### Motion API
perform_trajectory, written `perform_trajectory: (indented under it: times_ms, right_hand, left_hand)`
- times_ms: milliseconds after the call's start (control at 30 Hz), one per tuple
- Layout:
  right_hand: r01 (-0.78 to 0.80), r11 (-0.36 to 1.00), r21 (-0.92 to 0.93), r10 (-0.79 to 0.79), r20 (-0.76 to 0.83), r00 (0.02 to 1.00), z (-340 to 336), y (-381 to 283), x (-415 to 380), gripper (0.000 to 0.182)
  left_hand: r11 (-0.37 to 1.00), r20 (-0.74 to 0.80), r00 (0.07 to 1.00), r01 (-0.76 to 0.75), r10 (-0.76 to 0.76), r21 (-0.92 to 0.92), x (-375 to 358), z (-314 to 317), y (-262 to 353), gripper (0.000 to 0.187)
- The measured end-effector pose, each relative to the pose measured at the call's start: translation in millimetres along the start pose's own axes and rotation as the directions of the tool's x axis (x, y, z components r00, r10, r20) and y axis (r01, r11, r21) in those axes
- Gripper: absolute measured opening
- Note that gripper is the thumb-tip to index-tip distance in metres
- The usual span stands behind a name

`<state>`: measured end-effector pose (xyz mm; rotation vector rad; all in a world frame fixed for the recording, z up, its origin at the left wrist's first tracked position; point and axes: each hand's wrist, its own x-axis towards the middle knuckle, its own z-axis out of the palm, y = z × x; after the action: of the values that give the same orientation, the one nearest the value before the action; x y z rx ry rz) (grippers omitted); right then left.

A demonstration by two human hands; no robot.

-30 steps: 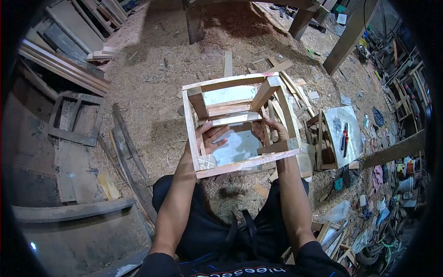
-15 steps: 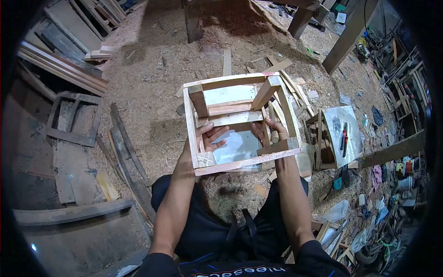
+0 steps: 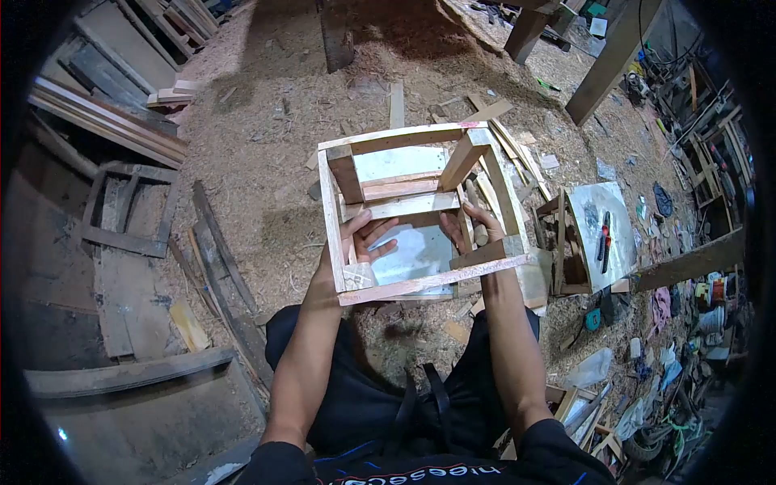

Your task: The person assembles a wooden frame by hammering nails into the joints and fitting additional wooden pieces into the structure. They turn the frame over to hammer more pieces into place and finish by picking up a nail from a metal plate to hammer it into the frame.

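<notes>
A box-shaped wooden frame (image 3: 432, 287) of light battens is held up in front of my legs, its open side toward me. My left hand (image 3: 362, 241) grips its left side, the thumb at the inner crossbar and the fingers reaching inside. On the right, my right hand (image 3: 473, 226) has its thumb and fingers around an inner batten, with the forearm passing behind the near rail. Through the frame's openings a pale sheet (image 3: 412, 257) shows beneath.
To the right stands a smaller wooden frame topped by a pale panel (image 3: 598, 230), with red-and-black pliers (image 3: 604, 242) on it. Sawdust and wood offcuts cover the floor (image 3: 267, 121). Planks (image 3: 105, 121) lean at the left, and a wooden post (image 3: 610, 65) rises at the upper right.
The wooden frame has shifted very slightly up and left with both hands. Their hold on it looks the same.
</notes>
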<state>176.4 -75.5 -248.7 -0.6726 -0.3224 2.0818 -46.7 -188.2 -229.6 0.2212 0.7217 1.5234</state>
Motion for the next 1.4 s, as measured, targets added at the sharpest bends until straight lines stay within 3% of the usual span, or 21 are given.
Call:
perform_trajectory:
  times_ms: [100,267,333,500,567,633,700,767,833,867,967,1100,1167,1267,1400]
  right_hand:
    - [0.026,0.999,-0.038,-0.027,-0.032,0.999,2,-1,0,0.046]
    - [0.084,0.991,-0.104,-0.087,-0.028,0.996,8,1,-6,0.044]
    - [0.018,0.991,-0.132,-0.025,-0.057,0.998,13,-2,-10,0.048]
    - [0.041,0.995,-0.093,-0.050,-0.089,0.995,7,-1,-5,0.051]
    - [-0.033,0.999,-0.016,0.033,-0.015,0.999,8,-5,-7,0.029]
    - [-0.008,0.999,-0.047,0.006,-0.035,0.999,17,-5,-15,0.026]
    - [0.005,0.998,-0.062,-0.007,-0.033,0.999,19,-6,-17,0.025]
    - [-0.033,0.999,-0.001,0.033,-0.022,0.999,3,-5,-6,0.026]
    - [0.021,0.999,0.032,-0.017,-0.133,0.991,4,-3,-4,0.028]
    - [-0.006,0.999,0.031,0.007,-0.054,0.999,4,-4,-5,0.029]
    - [0.033,0.999,0.015,-0.031,-0.113,0.993,-2,-2,-1,0.031]
    - [0.036,0.997,-0.067,-0.040,-0.061,0.997,-10,-6,1,0.032]
    - [-0.103,0.994,-0.041,0.104,0.018,0.994,-12,-12,5,0.033]
    - [-0.095,0.994,-0.060,0.098,0.044,0.994,-13,-13,7,0.033]
    - [0.000,0.993,-0.119,-0.013,-0.110,0.994,4,-7,-3,0.032]
  left_hand:
    - [1.000,0.044,0.999,-0.004,0.003,0.020,-1,-1,0,0.043]
    - [0.995,-0.035,0.997,0.066,-0.063,0.069,3,3,4,0.038]
    - [0.996,-0.041,0.998,0.055,-0.052,0.067,2,4,3,0.037]
    - [0.997,-0.091,0.995,-0.030,0.036,0.065,6,1,-3,0.035]
    - [0.995,-0.114,0.990,-0.076,0.083,0.063,8,-3,-7,0.035]
    - [0.992,-0.140,0.982,-0.116,0.123,0.059,8,-5,-8,0.035]
    - [0.992,-0.067,0.991,-0.111,0.115,0.055,8,-7,-5,0.036]
    - [0.990,-0.085,0.990,-0.104,0.112,0.090,8,-4,-4,0.038]
    - [0.991,-0.099,0.989,-0.104,0.112,0.089,7,1,-2,0.039]
    - [0.991,-0.099,0.989,-0.101,0.109,0.087,7,1,-3,0.039]
    - [0.991,-0.117,0.986,-0.107,0.116,0.082,10,-1,-4,0.040]
    - [0.987,-0.045,0.988,-0.144,0.147,0.066,9,-9,-9,0.037]
    - [0.983,-0.028,0.985,-0.170,0.172,0.065,10,-10,-10,0.033]
    - [0.990,-0.088,0.987,-0.132,0.136,0.055,11,-10,-12,0.027]
    - [0.985,-0.104,0.984,-0.134,0.145,0.104,13,-15,-13,0.039]
